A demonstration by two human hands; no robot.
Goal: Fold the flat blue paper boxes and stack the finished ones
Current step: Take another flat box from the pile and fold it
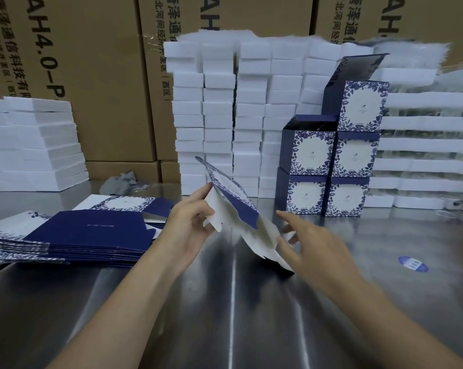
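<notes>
We see a half-opened blue box blank (235,201) held tilted above the middle of the steel tabletop (233,302). Its floral printed face is turned up and to the far side, and its white flaps hang toward us. The left hand (190,222) has its grip pinched on the blank's left edge, thumb on top and fingers curled under a white flap. The right hand (313,243) has its grip spread, fingers straight and apart, the fingertips touching the lower right flap.

On the near left of the tabletop lies a pile of flat blanks (86,233), dark blue side mostly up. At the far right stand the finished boxes (331,171) in two columns touching each other. The left column is two high with its top box open. The right column is three high, and its top box has its lid flap raised.

Behind them, white foam blocks (225,110) are stacked along the far side, with a lower foam stack (30,142) at far left. Brown printed cartons (97,75) form the backdrop. A crumpled grey cloth (122,182) lies far left of centre, and a blue oval sticker (413,263) is on the tabletop at right.
</notes>
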